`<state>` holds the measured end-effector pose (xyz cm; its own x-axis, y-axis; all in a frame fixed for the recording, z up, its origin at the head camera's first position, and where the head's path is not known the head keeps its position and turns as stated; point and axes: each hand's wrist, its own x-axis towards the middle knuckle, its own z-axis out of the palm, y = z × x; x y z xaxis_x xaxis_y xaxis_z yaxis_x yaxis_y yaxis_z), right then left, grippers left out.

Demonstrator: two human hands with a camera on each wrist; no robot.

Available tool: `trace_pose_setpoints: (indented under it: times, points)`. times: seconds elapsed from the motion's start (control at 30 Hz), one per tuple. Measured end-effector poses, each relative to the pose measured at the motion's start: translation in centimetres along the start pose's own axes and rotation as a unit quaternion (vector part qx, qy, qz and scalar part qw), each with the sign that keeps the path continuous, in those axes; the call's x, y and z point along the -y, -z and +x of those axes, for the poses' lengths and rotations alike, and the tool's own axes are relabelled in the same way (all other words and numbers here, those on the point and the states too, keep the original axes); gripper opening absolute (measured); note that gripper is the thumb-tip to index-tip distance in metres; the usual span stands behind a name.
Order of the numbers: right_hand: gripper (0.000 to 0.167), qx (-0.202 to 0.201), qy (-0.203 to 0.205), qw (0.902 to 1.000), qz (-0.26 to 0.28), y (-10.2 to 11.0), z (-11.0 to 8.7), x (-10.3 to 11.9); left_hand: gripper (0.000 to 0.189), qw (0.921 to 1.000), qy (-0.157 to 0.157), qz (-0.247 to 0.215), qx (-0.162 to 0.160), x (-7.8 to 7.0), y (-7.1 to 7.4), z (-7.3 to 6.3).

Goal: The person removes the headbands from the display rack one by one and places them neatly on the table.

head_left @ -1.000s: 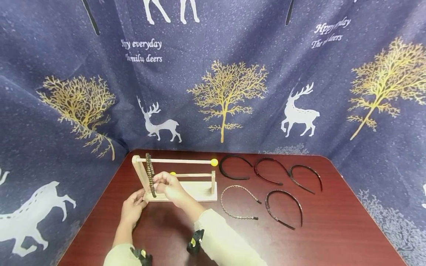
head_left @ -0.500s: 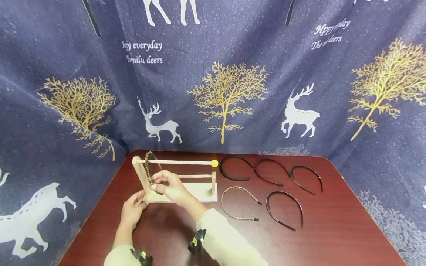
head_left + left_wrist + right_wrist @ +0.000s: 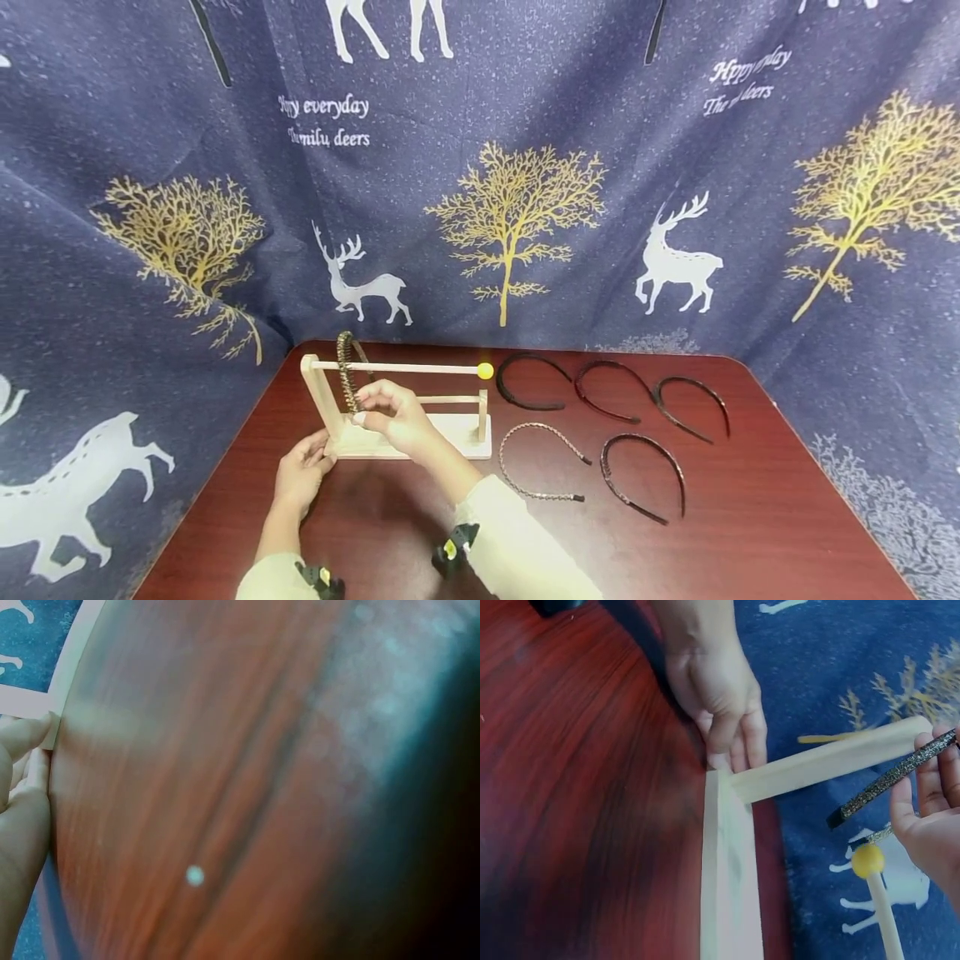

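My right hand (image 3: 401, 423) pinches a glittery dark-gold headband (image 3: 347, 371) by its lower part. The band arches over the upper rod of a pale wooden headband stand (image 3: 321, 392), close to its left post. In the right wrist view, one dark-tipped end of the headband (image 3: 889, 782) points away from the fingers. My left hand (image 3: 297, 469) grips the left end of the stand's base, thumb on the near side and fingers behind it. The left wrist view shows that hand (image 3: 26, 795) at the base's corner, at the frame's left edge.
Several headbands lie on the red-brown table (image 3: 720, 533) right of the stand: a black one (image 3: 502, 387), a dark red one (image 3: 581, 387), a braided light one (image 3: 504, 467) among them. A yellow ball (image 3: 485, 371) caps the upper rod. A deer-print cloth (image 3: 450, 275) hangs behind.
My right hand has raised the headband and shifted it slightly right along the upper rod, turning it on the way. The left hand stays on the base.
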<state>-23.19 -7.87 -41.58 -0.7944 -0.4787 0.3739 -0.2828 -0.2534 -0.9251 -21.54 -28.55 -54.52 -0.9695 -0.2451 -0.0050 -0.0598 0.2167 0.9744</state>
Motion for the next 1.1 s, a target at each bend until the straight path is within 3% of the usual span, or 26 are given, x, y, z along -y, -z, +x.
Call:
trace_pose_setpoints:
  times: [0.2, 0.4, 0.53, 0.67, 1.1]
  points:
    - [0.023, -0.020, 0.017, 0.9983, 0.053, 1.7, -1.0, -1.1, 0.049, 1.0000, 0.000, 0.001, 0.000, -0.1, -0.1, -0.1]
    - [0.025, -0.053, 0.023, 0.9953, 0.078, 3.1, -1.9, 0.1, 0.049, 1.0000, -0.002, -0.003, 0.007, -0.4, -0.2, -0.1]
    - [0.017, -0.072, 0.033, 0.9911, 0.107, 4.0, -2.2, 0.9, 0.049, 1.0000, -0.005, -0.001, 0.002, -0.7, -0.1, -0.1]
    - [0.022, -0.084, 0.038, 0.9879, 0.124, 4.8, -2.5, 1.5, 0.050, 1.0000, -0.004, -0.009, -0.001, -0.7, -0.2, -0.1]
    - [0.027, -0.118, 0.038, 0.9885, 0.087, 7.2, -5.0, 1.8, 0.050, 0.9999, 0.004, -0.010, 0.007, -0.8, -0.1, -0.5]
